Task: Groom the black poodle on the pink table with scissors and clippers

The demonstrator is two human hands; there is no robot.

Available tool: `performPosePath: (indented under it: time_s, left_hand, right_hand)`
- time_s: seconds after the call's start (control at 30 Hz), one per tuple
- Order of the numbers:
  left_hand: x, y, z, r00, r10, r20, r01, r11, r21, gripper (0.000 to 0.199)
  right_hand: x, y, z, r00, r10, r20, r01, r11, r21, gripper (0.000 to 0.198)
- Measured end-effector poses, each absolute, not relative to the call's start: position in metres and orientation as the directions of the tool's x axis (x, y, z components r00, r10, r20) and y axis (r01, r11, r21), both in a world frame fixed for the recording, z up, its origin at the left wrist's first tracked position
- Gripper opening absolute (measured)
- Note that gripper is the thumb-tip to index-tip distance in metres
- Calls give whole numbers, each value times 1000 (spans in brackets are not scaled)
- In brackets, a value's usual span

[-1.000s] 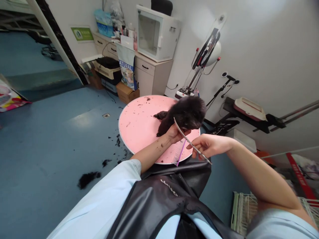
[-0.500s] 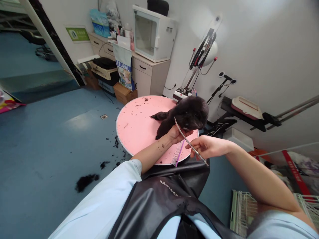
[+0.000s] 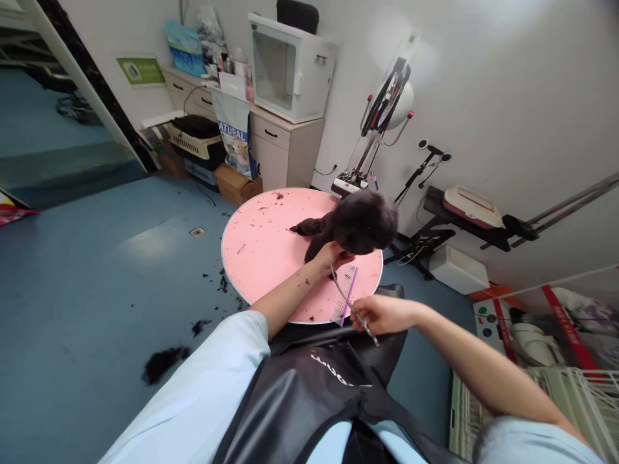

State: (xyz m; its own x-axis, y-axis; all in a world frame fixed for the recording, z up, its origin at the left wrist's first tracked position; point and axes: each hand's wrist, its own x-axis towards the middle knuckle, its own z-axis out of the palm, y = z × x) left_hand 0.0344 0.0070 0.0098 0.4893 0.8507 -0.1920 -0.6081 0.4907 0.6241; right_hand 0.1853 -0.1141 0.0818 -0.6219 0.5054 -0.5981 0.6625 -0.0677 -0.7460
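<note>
A black curly-coated dog (image 3: 365, 222) is on a round pink table (image 3: 265, 258), its head toward the right side. My left hand (image 3: 331, 258) holds the dog under the chin, with the fingertips partly hidden by its fur. Curved metal scissors (image 3: 341, 291) are in my right hand (image 3: 384, 314), which is closed round the handles near the table's front edge. Their blades point up and left, toward my left hand, apart from the dog's head. Beneath the blades lies a comb with a purple spine (image 3: 354, 283).
Black hair clumps (image 3: 164, 364) lie on the blue floor and in bits on the table. Behind stand a dryer on a stand (image 3: 387, 106), a cabinet (image 3: 302, 151) with a glass-fronted box (image 3: 294, 71), and a cardboard box (image 3: 236, 185). Wire racks (image 3: 580, 399) are at right.
My right hand has moved down and slightly left with the scissors, away from the dog's face. The dog's head has turned and sunk a little, still held by my left hand.
</note>
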Motion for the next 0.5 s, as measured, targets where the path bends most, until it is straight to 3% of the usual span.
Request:
performPosePath:
  time_s: [0.07,0.1,0.13,0.17,0.23,0.37,0.5]
  left_hand:
    - [16,12,-9,404,890,-211,-570,425,703,10]
    - [7,14,-15,371,907,-197,-571,390,722,13]
    - [-1,15,-18,345,925,-161,-587,346,732,17]
    - [-7,16,-18,310,944,-114,-601,287,746,21]
    - [-13,18,-10,199,980,-4,-622,130,772,28]
    - [-3,20,17,2,996,86,-626,-66,777,34]
    - [18,12,34,-40,996,82,-615,-89,784,32]
  right_hand:
    - [188,-128,36,-577,539,-614,677,-105,-728,23]
    - [188,-133,14,-485,618,-619,720,-120,-684,16]
    - [188,-137,-8,-336,731,-594,789,-126,-601,11]
    - [186,-139,-28,-153,838,-524,859,-150,-490,20]
    - [181,-139,-60,122,917,-380,917,-251,-311,33]
    - [172,-131,-94,385,871,-306,878,-447,-170,44]
    - [180,-129,-113,452,826,-337,787,-547,-286,44]
